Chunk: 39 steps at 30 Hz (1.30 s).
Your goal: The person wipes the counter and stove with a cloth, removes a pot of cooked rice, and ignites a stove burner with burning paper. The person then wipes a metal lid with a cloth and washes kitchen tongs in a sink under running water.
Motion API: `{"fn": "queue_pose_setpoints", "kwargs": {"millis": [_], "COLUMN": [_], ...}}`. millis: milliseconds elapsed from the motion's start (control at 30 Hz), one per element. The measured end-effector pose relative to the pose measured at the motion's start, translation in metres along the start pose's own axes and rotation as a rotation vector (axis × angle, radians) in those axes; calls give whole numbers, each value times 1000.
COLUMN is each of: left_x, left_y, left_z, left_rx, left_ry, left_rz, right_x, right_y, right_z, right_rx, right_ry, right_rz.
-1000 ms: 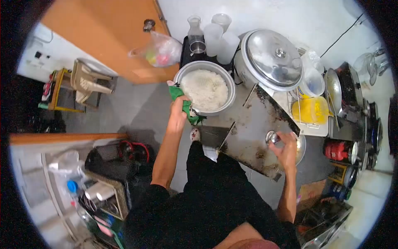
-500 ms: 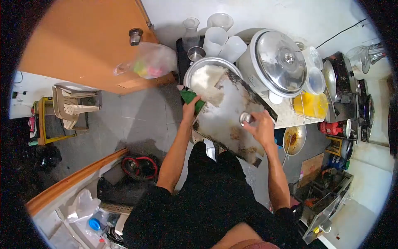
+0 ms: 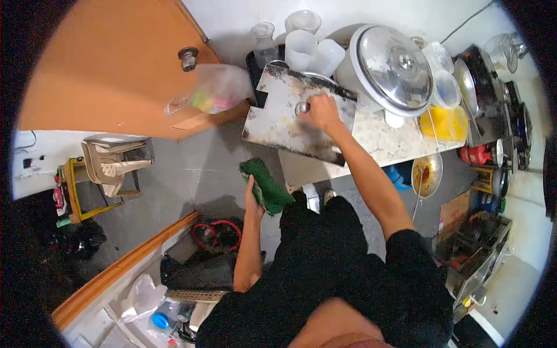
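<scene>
Holding a flat metal lid (image 3: 278,119) in the right hand (image 3: 322,113), by the round knob (image 3: 302,108) near the middle of its face. Closed in a narrow grip; exact finger contact lost to blur.

Located at the left end of the bench (image 3: 377,134), over the pot (image 3: 318,76), with only a sliver of rim in sight past the far side. Jutting beyond the left edge of the bench, by the look of it. Cannot tell resting on the rim from hovering just above.

Judged thin and stiff, of modest weight, awkward more by breadth than by load, and unlikely to break. Possibly slick in places, given the dark stains. Best taken by the knob, or by two opposite edges for steadiness; perhaps prone to tilting on the knob alone.

Extended forward on the right side across the front edge of the bench, slightly bent at the elbow, palm down. Bent closer in on the left side, with the left hand (image 3: 253,200) low, off the front left corner of the bench, apart from the lid. Wrapped there round a green cloth (image 3: 264,185), probably soft, light and easily pinched anywhere.
</scene>
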<state>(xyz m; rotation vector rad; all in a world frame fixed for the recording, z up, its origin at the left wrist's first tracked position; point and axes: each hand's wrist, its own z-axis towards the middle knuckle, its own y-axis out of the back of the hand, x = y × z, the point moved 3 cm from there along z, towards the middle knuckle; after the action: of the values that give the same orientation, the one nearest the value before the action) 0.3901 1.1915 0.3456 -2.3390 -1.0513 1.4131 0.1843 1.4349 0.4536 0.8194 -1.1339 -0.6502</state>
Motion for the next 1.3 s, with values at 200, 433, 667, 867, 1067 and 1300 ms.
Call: {"fn": "queue_pose_setpoints", "kwargs": {"millis": [200, 433, 667, 867, 1067, 1300], "left_x": [4, -9, -26, 55, 151, 260], "left_y": [25, -3, -29, -67, -204, -283], "left_z": [-28, -21, 20, 72, 17, -64], "left_rx": [-53, -1, 151, 306, 680, 690], "left_ry": [8, 21, 86, -309, -140, 701], "left_rz": [72, 142, 491, 1216, 1111, 471], "right_x": [1, -26, -63, -184, -178, -117], "right_y": [-16, -13, 39, -95, -202, -229], "right_z": [6, 3, -137, -365, -583, -674], "right_rx": [-156, -175, -472, -380, 277, 386], "right_ry": [-4, -91, -158, -639, -1166, -1429], "right_rz": [-105, -203, 418, 297, 219, 1120]}}
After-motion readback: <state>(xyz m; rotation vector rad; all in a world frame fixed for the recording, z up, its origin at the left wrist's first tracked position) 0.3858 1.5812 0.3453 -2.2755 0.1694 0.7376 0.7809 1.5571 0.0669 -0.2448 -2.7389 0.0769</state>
